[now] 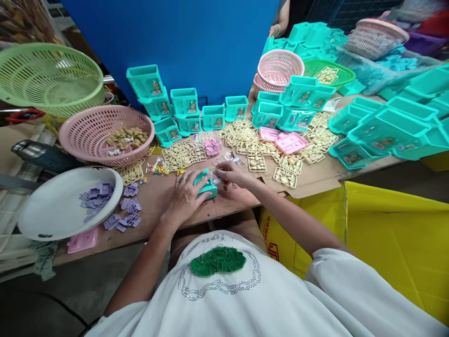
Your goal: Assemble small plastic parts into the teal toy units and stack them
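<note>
My left hand (pixel 187 194) is wrapped over a teal plastic box (pixel 207 187) lying on its side at the table's front edge. Close against the box's right side, my right hand (pixel 229 174) has its fingers pinched together around a small piece too hidden to name. Clear plastic bits (pixel 234 159) lie just behind that hand. Beyond my hands are cream part frames (pixel 184 155), a clear bag of pink pieces (pixel 212 144) and a bag of small coloured parts (pixel 156 166).
Teal boxes (pixel 213 118) stand in a row before a blue panel (pixel 171 42). More teal boxes (pixel 389 128) are stacked at right. To the left are a pink basket (pixel 80 135), a white basin (pixel 52 201) and a dark flask (pixel 45 155). Another person's hand (pixel 274 30) shows behind the panel.
</note>
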A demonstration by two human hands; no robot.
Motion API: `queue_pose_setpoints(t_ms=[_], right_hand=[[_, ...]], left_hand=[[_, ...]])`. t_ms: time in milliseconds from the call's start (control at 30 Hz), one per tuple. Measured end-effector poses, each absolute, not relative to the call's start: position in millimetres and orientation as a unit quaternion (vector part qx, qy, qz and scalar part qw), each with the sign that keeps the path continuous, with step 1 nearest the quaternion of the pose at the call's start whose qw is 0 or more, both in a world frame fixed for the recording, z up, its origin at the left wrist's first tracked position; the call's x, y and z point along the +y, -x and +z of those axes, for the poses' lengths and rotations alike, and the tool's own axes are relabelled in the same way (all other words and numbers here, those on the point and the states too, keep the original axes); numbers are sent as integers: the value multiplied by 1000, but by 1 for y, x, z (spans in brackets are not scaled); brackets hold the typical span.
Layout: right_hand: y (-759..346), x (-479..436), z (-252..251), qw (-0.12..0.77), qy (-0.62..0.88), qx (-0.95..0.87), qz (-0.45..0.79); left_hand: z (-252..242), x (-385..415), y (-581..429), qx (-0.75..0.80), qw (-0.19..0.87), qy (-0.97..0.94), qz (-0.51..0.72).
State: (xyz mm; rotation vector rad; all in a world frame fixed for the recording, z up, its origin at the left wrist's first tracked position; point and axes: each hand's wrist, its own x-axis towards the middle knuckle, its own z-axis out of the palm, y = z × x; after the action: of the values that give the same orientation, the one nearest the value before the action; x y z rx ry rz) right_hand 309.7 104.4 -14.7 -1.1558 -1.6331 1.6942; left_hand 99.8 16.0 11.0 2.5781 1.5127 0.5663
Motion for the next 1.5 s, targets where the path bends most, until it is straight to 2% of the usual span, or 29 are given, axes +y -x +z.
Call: queue_pose_setpoints(t_ms=[333,533,733,833,900,967,1100,1167,1267,1333,1500], right_hand=[[-306,93,-24,288,407,-520,693],[-305,102,-9,269,456,-584,615],[-304,95,-17,274,410,-487,721],[-304,93,-22,287,406,-472,728],[-303,92,-21,301,430,-488,698],[-301,86,-18,353,456,-521,629],[-289,59,-12,478,438,-652,394],[-283,44,-11,453,401,-747,276],[-278,32,-13,341,355,-855,162],[-281,35,-13,306,341,-877,144],[-294,54,-6,332,291,-877,189]], left_hand=[[10,17,-102,499,50,-848,174],[11,17,-104,501,60,-846,171],[11,17,-104,503,83,-840,184],[2,16,-97,513,96,-815,250],[-10,15,-93,546,113,-762,329],[-22,13,-89,573,136,-710,386],[-37,12,-86,581,157,-682,416],[-40,13,-85,572,165,-684,421],[-42,15,-83,557,168,-692,428],[-43,15,-83,549,169,-694,434],[-50,11,-87,556,155,-678,455]])
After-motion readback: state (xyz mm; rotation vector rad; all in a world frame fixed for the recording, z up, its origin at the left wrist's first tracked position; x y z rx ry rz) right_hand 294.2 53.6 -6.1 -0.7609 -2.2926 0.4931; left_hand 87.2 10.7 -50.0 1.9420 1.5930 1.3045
